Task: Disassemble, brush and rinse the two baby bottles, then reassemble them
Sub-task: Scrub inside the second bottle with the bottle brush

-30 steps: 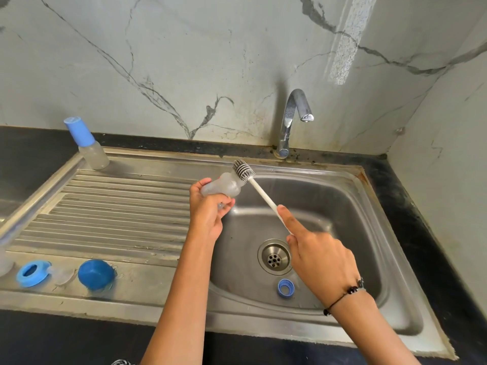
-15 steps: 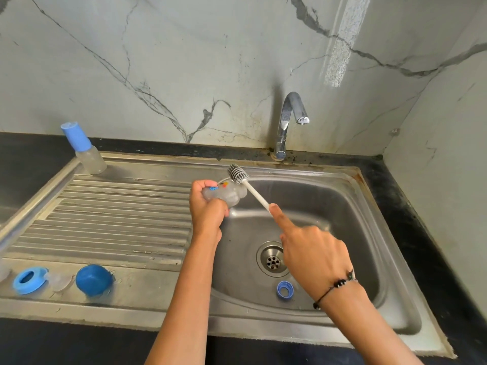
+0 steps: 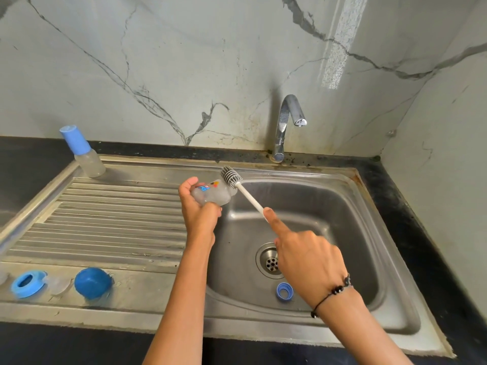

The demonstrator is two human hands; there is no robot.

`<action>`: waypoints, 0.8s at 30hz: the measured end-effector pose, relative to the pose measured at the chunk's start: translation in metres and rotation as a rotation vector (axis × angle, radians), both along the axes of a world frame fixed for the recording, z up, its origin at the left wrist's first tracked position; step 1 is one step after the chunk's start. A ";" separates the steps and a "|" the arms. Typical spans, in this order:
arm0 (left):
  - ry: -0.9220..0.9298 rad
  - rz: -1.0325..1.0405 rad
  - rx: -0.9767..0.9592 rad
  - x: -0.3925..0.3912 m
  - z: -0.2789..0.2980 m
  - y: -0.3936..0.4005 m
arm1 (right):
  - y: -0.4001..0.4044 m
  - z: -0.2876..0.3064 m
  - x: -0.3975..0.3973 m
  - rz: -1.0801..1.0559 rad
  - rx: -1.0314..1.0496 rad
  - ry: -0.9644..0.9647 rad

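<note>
Left hand [image 3: 200, 212] over inner edge of drainboard [image 3: 118, 219], holding bottle [image 3: 213, 194] on its side, mouth toward right hand [image 3: 308, 259]. Brush [image 3: 237, 184] head at bottle mouth, handle running down-right into right hand. Right hand above basin of sink [image 3: 342, 206]; drain [image 3: 270, 260] just left of it, screw ring [image 3: 284, 291] in basin just below and left of it. Tap [image 3: 287, 122] behind both hands. Capped bottle [image 3: 84, 154] upright, far left-behind left hand. Cap [image 3: 92, 283], teat [image 3: 59, 284], collar [image 3: 27, 283] in row on sink's front ledge, left of left forearm, collar furthest.
</note>
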State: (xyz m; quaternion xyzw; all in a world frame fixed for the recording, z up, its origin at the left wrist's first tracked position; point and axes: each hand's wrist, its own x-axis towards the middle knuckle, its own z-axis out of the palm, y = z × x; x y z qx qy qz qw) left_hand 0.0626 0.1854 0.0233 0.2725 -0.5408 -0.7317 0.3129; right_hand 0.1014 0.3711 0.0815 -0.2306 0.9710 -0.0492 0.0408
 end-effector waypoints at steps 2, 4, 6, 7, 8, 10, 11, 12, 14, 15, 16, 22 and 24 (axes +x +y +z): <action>0.001 -0.022 0.061 0.003 -0.002 0.003 | -0.001 -0.002 -0.003 -0.016 -0.006 -0.020; 0.001 -0.045 0.138 0.004 -0.004 0.004 | 0.001 -0.002 -0.004 -0.013 -0.016 -0.021; 0.021 -0.091 0.191 0.004 -0.007 0.002 | 0.003 -0.002 -0.001 -0.004 -0.025 -0.014; 0.033 -0.120 0.211 0.004 -0.008 0.002 | 0.004 -0.002 0.000 -0.006 -0.026 -0.010; 0.038 -0.153 0.228 0.005 -0.007 0.002 | 0.005 -0.002 0.000 -0.011 -0.022 -0.011; 0.018 -0.211 0.228 0.007 -0.006 0.003 | 0.006 -0.003 0.000 -0.030 -0.014 -0.020; -0.002 -0.232 0.204 0.008 -0.005 0.003 | 0.007 -0.004 0.000 -0.040 -0.016 -0.024; -0.016 -0.245 0.182 0.009 -0.003 0.004 | 0.008 -0.004 0.000 -0.048 -0.021 -0.027; 0.001 -0.252 0.192 0.010 -0.001 0.003 | 0.010 -0.005 0.000 -0.055 -0.033 -0.029; 0.030 -0.254 0.230 0.009 -0.002 0.001 | 0.010 -0.005 0.000 -0.055 -0.036 -0.030; 0.069 -0.262 0.277 0.009 -0.001 0.001 | 0.010 -0.005 0.000 -0.055 -0.035 -0.031; 0.046 -0.178 0.217 0.006 -0.003 0.001 | 0.011 -0.009 0.001 -0.075 0.015 -0.071; 0.052 -0.169 0.172 0.005 -0.004 0.002 | 0.010 -0.011 -0.001 -0.080 0.009 -0.070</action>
